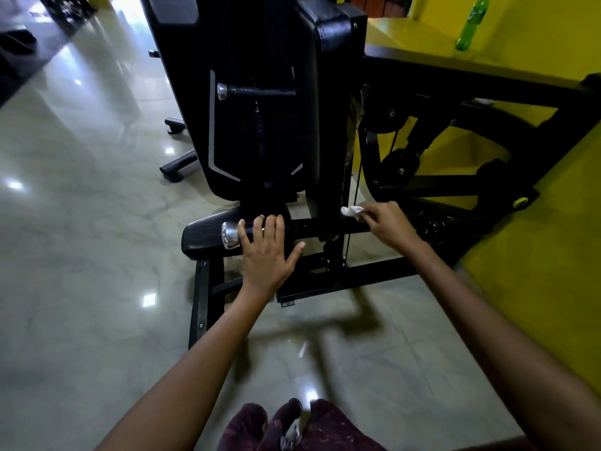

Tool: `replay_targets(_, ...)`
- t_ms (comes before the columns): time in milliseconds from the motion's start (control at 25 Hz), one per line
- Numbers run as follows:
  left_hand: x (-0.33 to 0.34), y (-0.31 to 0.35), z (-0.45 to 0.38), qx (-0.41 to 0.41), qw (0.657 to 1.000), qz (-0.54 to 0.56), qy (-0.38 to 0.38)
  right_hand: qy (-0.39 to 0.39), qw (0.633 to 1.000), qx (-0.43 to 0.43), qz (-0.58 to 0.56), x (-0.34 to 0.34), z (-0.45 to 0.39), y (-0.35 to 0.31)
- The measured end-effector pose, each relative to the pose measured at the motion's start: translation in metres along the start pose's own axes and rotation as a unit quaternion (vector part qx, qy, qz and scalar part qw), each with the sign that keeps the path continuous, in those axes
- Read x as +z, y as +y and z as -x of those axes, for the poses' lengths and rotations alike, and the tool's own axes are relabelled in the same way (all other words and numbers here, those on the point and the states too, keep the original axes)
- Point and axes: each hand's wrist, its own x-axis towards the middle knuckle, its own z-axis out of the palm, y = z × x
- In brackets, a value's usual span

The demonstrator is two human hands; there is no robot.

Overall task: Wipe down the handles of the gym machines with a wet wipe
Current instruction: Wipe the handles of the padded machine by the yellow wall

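A black gym machine handle bar (312, 230) with a chrome end cap (230, 235) runs left to right in front of me. My left hand (265, 253) rests on its left part beside the cap, fingers straight over the bar. My right hand (388, 224) pinches a crumpled white wet wipe (352, 210) just above the bar's right part, near the black upright post. A second black handle (257, 91) with a chrome end sticks out higher up against the machine's back pad.
The black machine frame (455, 92) and pulleys stand against a yellow wall (536, 255) on the right. A green bottle (471, 24) stands on the yellow ledge at top right. Glossy tiled floor (81, 222) spreads to the left. A black seat pad (201, 237) sits under the handle.
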Motion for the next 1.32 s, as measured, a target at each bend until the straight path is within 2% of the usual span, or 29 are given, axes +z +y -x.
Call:
replay_targets(120, 0.0, 0.001, 0.0, 0.0, 1.0, -0.001, -0.008, 0.008, 0.996, 0.028, 0.081, -0.003, -0.003, 0.005)
replay_targets(360, -0.004, 0.002, 0.0, 0.002, 0.999, -0.011, -0.035, 0.01, 0.996, -0.061, -0.061, 0.04, 0.008, -0.066)
replay_targets(480, -0.011, -0.004, 0.002, 0.033, 0.998, -0.02, -0.051, 0.027, 0.993, -0.1, -0.056, 0.032, 0.017, -0.045)
replay_targets(560, -0.016, -0.013, 0.004, 0.049, 0.997, 0.01, -0.05, 0.061, 0.993, -0.096, -0.031, 0.028, 0.021, -0.026)
replay_targets(720, -0.031, -0.046, 0.011, -0.041, 0.998, 0.046, -0.026, 0.132, 0.983, -0.095, -0.087, 0.048, 0.028, -0.04)
replay_targets(800, -0.032, -0.063, 0.016, -0.058, 0.993, 0.099, -0.033, 0.115, 0.978, -0.115, -0.132, 0.07, 0.025, -0.069)
replay_targets(880, -0.029, -0.073, 0.019, -0.04, 0.988, 0.145, -0.02, 0.087, 0.977, -0.135, -0.141, 0.084, 0.022, -0.09)
replay_targets(1040, -0.025, -0.064, 0.02, -0.064, 0.974, 0.218, -0.005, 0.071, 0.971, -0.211, -0.081, 0.073, 0.016, -0.061)
replay_targets(1160, -0.028, -0.059, 0.02, -0.107, 0.958, 0.267, -0.021, 0.1, 0.975, -0.186, -0.07, 0.066, 0.018, -0.042)
replay_targets(1320, -0.033, -0.067, 0.017, -0.102, 0.956, 0.269, -0.055, 0.096, 0.971, -0.197, -0.096, 0.089, 0.014, -0.094)
